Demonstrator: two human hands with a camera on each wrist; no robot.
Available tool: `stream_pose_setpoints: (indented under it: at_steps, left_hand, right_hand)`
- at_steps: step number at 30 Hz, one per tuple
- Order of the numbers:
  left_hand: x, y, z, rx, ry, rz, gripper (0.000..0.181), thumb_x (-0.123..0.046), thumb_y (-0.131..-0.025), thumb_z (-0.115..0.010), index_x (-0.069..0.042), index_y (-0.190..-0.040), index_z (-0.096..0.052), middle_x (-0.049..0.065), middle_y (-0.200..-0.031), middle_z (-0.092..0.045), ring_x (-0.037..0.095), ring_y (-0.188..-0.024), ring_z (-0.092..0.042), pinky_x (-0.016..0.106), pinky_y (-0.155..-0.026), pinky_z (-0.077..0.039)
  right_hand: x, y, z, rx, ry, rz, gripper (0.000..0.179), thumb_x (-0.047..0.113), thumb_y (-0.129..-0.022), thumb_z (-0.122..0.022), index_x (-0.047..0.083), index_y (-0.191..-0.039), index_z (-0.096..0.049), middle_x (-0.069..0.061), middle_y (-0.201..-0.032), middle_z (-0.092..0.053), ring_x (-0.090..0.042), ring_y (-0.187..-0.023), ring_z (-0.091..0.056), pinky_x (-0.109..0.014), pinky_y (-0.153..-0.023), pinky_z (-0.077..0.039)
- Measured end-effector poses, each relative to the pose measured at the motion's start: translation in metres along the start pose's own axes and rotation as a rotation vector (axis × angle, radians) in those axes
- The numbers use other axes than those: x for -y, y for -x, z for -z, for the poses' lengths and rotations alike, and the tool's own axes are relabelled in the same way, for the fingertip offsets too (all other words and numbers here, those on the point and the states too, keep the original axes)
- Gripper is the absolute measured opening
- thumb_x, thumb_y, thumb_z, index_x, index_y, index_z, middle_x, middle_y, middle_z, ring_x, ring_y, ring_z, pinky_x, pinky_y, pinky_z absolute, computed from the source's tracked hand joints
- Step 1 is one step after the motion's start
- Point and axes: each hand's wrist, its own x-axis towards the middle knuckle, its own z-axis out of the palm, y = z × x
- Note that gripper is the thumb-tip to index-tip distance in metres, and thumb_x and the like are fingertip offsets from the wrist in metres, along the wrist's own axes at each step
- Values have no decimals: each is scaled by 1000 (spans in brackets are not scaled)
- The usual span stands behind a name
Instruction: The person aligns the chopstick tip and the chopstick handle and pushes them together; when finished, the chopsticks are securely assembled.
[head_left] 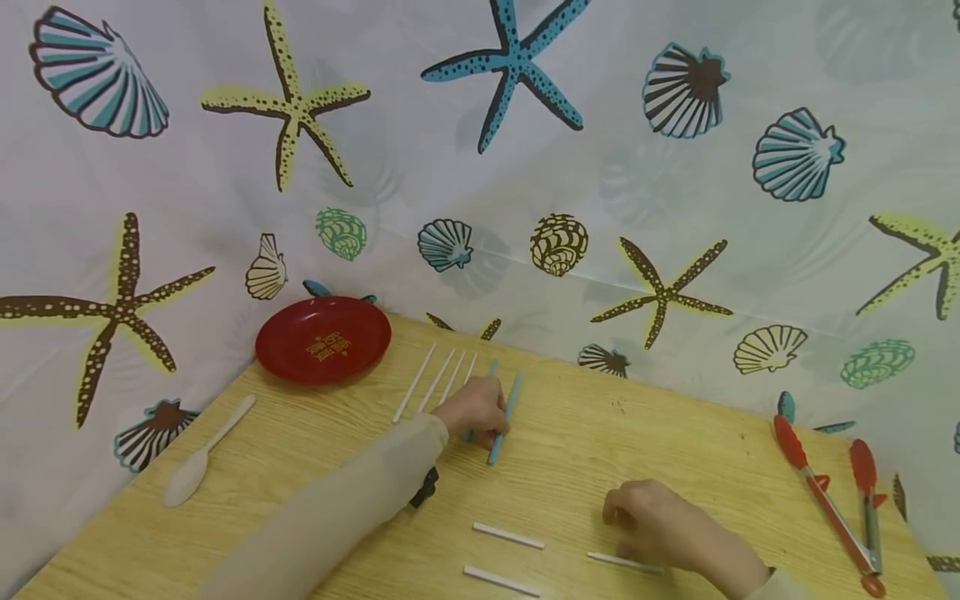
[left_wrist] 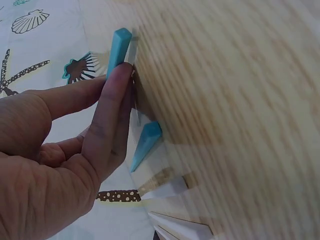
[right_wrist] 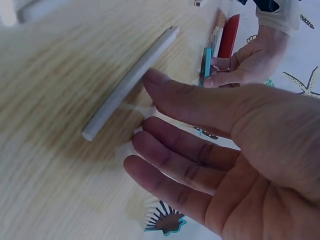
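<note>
While your left hand (head_left: 474, 405) pinches a blue stick (left_wrist: 119, 47), your relaxed right hand (head_left: 662, 525) holds nothing. A white stick (right_wrist: 131, 82) lies crosswise just beside its thumb (right_wrist: 187, 101).

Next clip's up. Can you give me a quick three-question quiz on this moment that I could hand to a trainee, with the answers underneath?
1. True or false: the spoon lies directly on the table, off the red plate.
2. In the head view, how many blue sticks are visible?
3. What does the left hand pinch?
A) the tongs
B) a blue stick
C) a white stick

Key:
1. True.
2. Two.
3. B; the left wrist view shows it between the fingers.
</note>
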Motion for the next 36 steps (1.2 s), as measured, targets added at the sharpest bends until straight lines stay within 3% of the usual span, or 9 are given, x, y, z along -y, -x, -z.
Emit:
stream_pose_setpoints:
  at_steps: [6,16,23,26,31,36]
  left_hand:
    - [0,-15,-2,-66,-130,32,17,8,-80,-74,3,-69,-63,12,-57,-64,22,-51,-68,26,-51,-56]
    - [-6,-20,-3,-148,-193,74,22,11,-78,-74,5,-79,-53,15,-64,-56,24,-49,-67,26,-48,-55]
    - [-5,-21,-1,-171,-243,63,26,10,-81,-74,9,-97,-54,23,-83,-57,22,-50,-67,23,-45,-52]
    - [-6,-21,-1,-170,-262,55,25,9,-81,-74,8,-96,-55,24,-89,-54,21,-50,-66,21,-43,-50]
    - [-8,-23,-1,-164,-261,48,21,10,-81,-72,4,-80,-52,17,-71,-55,22,-49,-66,21,-40,-49]
    - [-9,-24,-2,-161,-267,35,22,11,-81,-72,2,-76,-52,14,-61,-56,23,-48,-66,22,-39,-49]
  right_hand:
    - [0,-1,-4,4,-35,22,26,-1,-72,-83,14,-82,-64,12,-72,-50,-1,-65,-46,-21,-57,-43]
    - [0,0,-5,32,-94,13,21,4,-80,-81,16,-79,-64,16,-72,-53,1,-64,-48,-20,-56,-45]
    - [4,1,-3,75,-154,-40,19,19,-82,-83,17,-81,-63,17,-70,-51,2,-62,-47,-20,-55,-44]
    - [5,1,-3,88,-161,-36,17,14,-82,-81,18,-82,-64,17,-71,-51,2,-62,-47,-20,-55,-44]
    - [6,1,-4,84,-151,-36,20,1,-81,-77,18,-79,-65,17,-72,-53,1,-63,-47,-19,-56,-45]
    - [5,1,-5,79,-141,-45,22,0,-81,-77,18,-76,-65,17,-73,-54,1,-63,-49,-20,-57,-46]
